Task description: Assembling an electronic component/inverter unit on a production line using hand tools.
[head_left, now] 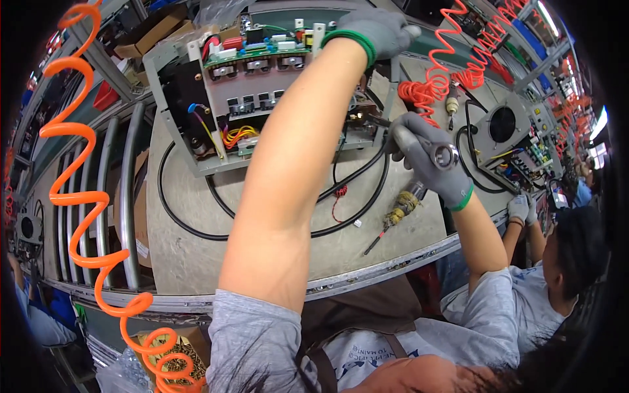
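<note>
The left hand [380,29], gloved grey, is laid on the top edge of the chassis [262,85], its fingers curled over the rim. A ratchet [436,152] is gripped in the clenched right hand [429,160], its end set against the chassis side. A screwdriver [393,219] lies on the worktop [262,242] just below those fingers.

- The left forearm [298,164] covers the middle of the open metal chassis [196,105], hiding the parts behind it.
- Beyond the left hand's fingers [393,29], the chassis's far corner is out of sight.
- The tip of the wrench [440,152] is hidden past the right hand's fingers [409,141].
- The circuit board [259,49] parts are too small to tell.
- The orange coiled hose [85,196] is cut off by the rim.
</note>
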